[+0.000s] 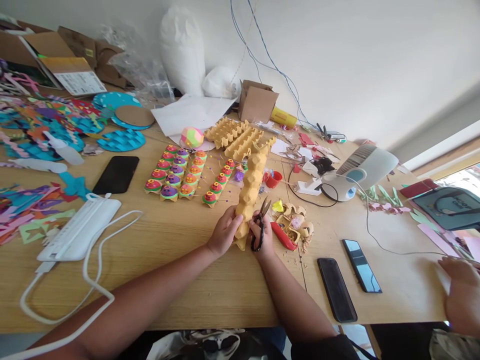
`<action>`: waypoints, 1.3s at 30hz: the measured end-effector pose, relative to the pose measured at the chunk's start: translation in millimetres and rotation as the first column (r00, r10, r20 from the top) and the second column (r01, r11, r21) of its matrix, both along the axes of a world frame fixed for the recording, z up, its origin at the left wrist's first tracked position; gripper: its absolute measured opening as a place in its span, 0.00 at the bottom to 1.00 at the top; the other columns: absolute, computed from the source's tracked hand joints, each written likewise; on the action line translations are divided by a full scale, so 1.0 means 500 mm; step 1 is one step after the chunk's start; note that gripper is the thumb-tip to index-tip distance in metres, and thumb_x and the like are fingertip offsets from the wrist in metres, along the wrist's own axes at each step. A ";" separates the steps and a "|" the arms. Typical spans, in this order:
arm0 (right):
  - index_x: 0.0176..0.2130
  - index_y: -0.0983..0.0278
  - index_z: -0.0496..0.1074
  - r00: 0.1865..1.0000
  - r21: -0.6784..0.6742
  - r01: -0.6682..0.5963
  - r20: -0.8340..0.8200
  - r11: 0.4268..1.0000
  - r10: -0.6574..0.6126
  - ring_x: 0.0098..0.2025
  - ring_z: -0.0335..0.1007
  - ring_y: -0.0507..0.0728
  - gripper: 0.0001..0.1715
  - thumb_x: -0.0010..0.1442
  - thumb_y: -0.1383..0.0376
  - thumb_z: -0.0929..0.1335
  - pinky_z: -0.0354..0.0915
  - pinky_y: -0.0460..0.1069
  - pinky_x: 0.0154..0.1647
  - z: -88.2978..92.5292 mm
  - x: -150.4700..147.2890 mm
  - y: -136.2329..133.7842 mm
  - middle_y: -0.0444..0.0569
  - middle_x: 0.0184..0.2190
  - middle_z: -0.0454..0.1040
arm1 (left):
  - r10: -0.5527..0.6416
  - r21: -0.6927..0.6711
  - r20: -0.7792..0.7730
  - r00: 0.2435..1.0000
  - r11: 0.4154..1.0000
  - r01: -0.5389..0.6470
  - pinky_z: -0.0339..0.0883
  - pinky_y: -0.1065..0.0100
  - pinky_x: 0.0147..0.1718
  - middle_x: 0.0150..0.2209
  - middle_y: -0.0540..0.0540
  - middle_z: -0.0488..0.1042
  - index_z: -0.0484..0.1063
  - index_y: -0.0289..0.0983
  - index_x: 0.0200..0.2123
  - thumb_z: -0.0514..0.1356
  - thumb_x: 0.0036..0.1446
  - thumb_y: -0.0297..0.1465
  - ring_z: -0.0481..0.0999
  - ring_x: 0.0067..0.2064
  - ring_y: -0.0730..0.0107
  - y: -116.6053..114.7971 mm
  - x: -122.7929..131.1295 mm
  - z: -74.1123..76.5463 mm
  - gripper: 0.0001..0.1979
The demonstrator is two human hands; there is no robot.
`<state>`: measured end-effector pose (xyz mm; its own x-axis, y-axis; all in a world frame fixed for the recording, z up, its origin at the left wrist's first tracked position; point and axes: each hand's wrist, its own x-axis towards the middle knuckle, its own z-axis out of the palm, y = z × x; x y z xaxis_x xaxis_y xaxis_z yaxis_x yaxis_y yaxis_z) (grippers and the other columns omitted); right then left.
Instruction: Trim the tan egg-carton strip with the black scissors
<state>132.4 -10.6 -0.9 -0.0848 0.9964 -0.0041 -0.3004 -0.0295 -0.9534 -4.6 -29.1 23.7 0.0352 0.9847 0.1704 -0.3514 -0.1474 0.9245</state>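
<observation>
A long strip of yellow egg carton (250, 189) stands tilted away from me, its bumps facing up. My left hand (225, 232) is wrapped round its near end from the left. Black-handled scissors (258, 231) are in my right hand (264, 237), blades apart and pointing up beside the strip; the right fingers also touch the carton. Beyond lie painted carton strips (174, 172) in red, purple and orange, with another red-and-green strip (218, 184) nearer the middle. More uncut-looking yellow carton pieces (227, 132) are stacked behind. Carton scraps (296, 220) lie to the right of my hands.
Two phones (337, 290) lie at right front, another phone (117, 175) at left. A white power strip (80, 227) with a cable sits left. A white fan (369, 170) and red cup (273, 179) stand right. Another person's hand (459, 272) rests at the right edge.
</observation>
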 end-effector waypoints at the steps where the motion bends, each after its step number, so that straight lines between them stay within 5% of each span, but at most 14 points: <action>1: 0.43 0.58 0.66 1.000 0.005 0.007 0.002 1.000 -0.007 0.22 0.55 0.47 0.20 0.55 0.56 0.75 0.54 0.43 0.22 0.000 -0.001 0.000 0.37 0.29 0.64 | -0.019 -0.004 0.009 1.000 1.000 0.019 0.71 0.62 0.47 0.49 0.42 0.80 0.71 0.37 0.51 0.59 0.66 0.45 0.79 0.50 0.58 0.000 -0.002 0.002 0.19; 15: 0.43 0.57 0.67 0.999 -0.007 -0.033 0.037 0.999 0.033 0.25 0.59 0.48 0.22 0.52 0.59 0.77 0.58 0.44 0.25 0.018 -0.001 -0.016 0.37 0.29 0.64 | -0.190 -0.079 0.251 0.949 0.973 0.216 0.73 0.66 0.40 0.43 0.44 0.78 0.71 0.37 0.49 0.63 0.63 0.43 0.78 0.40 0.66 0.003 -0.028 -0.027 0.18; 20: 0.43 0.57 0.65 0.996 -0.043 -0.078 0.048 0.996 0.080 0.24 0.62 0.49 0.24 0.53 0.57 0.77 0.60 0.46 0.26 0.023 -0.004 -0.019 0.37 0.29 0.66 | -0.167 -0.146 0.349 0.922 0.962 0.230 0.74 0.66 0.35 0.38 0.46 0.76 0.70 0.38 0.45 0.61 0.63 0.46 0.77 0.37 0.66 0.004 -0.028 -0.033 0.18; 28: 0.44 0.57 0.64 0.987 0.018 -0.023 0.158 1.000 0.020 0.29 0.64 0.51 0.24 0.55 0.56 0.77 0.62 0.46 0.31 0.032 -0.002 -0.006 0.38 0.29 0.68 | -0.060 -0.217 0.300 0.952 0.968 0.129 0.71 0.68 0.32 0.37 0.47 0.76 0.72 0.40 0.50 0.61 0.64 0.46 0.75 0.35 0.67 0.019 -0.033 -0.040 0.19; 39: 0.50 0.58 0.63 0.929 0.019 -0.164 0.339 0.986 0.148 0.31 0.64 0.52 0.22 0.62 0.52 0.71 0.62 0.47 0.33 0.051 0.003 -0.013 0.41 0.33 0.68 | 0.012 -0.137 0.253 0.967 0.990 0.024 0.74 0.65 0.45 0.54 0.43 0.76 0.66 0.42 0.62 0.64 0.62 0.44 0.78 0.51 0.62 0.027 -0.038 -0.029 0.28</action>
<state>133.9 -16.9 24.6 -0.2405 0.9705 -0.0136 0.0418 -0.0036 -0.9991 -23.5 -15.7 9.2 0.0145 0.9992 0.0367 -0.5770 -0.0216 0.8165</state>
